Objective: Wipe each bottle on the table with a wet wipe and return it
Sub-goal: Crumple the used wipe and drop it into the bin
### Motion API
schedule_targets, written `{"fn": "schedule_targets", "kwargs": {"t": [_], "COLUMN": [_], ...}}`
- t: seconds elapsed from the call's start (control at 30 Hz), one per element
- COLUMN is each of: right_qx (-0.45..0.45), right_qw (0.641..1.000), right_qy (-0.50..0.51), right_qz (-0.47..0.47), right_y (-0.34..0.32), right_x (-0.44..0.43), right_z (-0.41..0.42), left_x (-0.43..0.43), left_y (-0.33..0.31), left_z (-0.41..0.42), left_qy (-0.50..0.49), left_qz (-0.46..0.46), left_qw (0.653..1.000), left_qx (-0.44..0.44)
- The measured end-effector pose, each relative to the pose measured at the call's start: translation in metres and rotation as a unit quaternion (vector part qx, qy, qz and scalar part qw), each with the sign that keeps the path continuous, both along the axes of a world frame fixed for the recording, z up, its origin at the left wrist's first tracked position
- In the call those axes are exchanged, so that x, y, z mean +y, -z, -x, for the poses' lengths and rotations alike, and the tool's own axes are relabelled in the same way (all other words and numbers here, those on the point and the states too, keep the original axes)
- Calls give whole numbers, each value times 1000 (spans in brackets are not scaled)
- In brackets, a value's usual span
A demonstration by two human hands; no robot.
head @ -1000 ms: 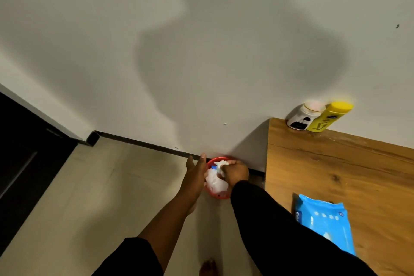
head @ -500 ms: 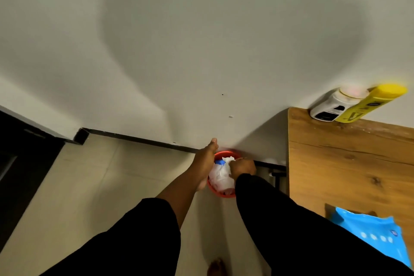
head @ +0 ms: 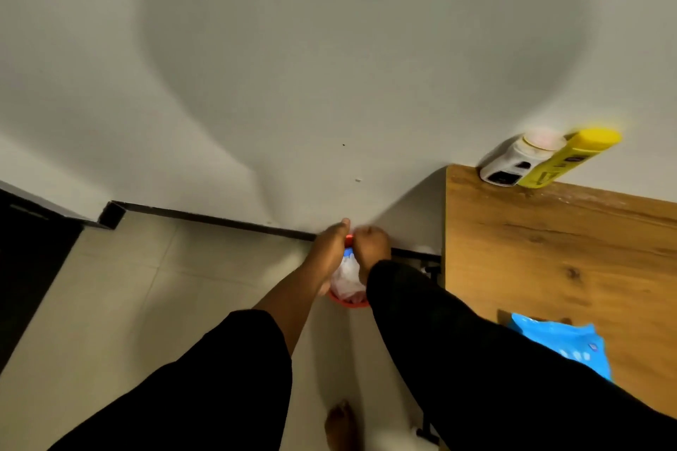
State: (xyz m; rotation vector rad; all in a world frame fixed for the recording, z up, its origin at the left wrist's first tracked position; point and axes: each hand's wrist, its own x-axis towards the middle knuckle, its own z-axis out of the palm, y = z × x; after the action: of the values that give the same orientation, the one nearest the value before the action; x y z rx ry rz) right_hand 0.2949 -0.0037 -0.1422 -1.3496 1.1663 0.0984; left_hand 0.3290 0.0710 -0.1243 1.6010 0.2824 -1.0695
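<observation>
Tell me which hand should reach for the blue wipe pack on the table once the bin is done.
Right, probably. The blue wipe pack lies on the wooden table, on the right arm's side. Both the right hand and left hand are over the red bin, so the left would have to cross over.

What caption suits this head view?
Both hands reach into a red bin of used wipes beside the table.

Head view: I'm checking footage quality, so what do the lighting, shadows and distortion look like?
Head view: dim warm light; a big soft shadow spreads over the wall; wide-angle warp tilts the yellow bottle and white bottle; the hands at the red bin look slightly blurred.
</observation>
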Motion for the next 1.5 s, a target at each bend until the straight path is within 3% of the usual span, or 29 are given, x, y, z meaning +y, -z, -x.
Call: {"fn": "schedule_targets", "kwargs": {"t": [0.3,0.73,0.8,0.93,1.03,1.2,1.5], "right_qx": [-167,-177,-148,-4,94,76,67], "right_qw": [977,973,976,966,955,958,961], "right_qy": [133,127,97,-24,-112,-181,-173], "right_qz": [15,71,124,257,257,207,205], "right_y": [-89,-150,-149,-134,-120,-106,-106], "right_x": [-37,-118,-127,-143,-146,-137,-132], "right_z": [44,205,234,289,319,339,339], "left_x": [-54,-123,-126,-123,-124,-128,-127], "left_y": [-94,-154,-148,-126,-118,-115,-117], "left_z": [63,216,238,273,296,308,305], "left_qy": [-1,68,88,182,184,162,202], "left_qz": [71,127,87,-102,-177,-206,-200], "left_qw": [987,971,970,939,924,924,922], "left_qx": [-144,-191,-208,-273,-284,-277,-264]}}
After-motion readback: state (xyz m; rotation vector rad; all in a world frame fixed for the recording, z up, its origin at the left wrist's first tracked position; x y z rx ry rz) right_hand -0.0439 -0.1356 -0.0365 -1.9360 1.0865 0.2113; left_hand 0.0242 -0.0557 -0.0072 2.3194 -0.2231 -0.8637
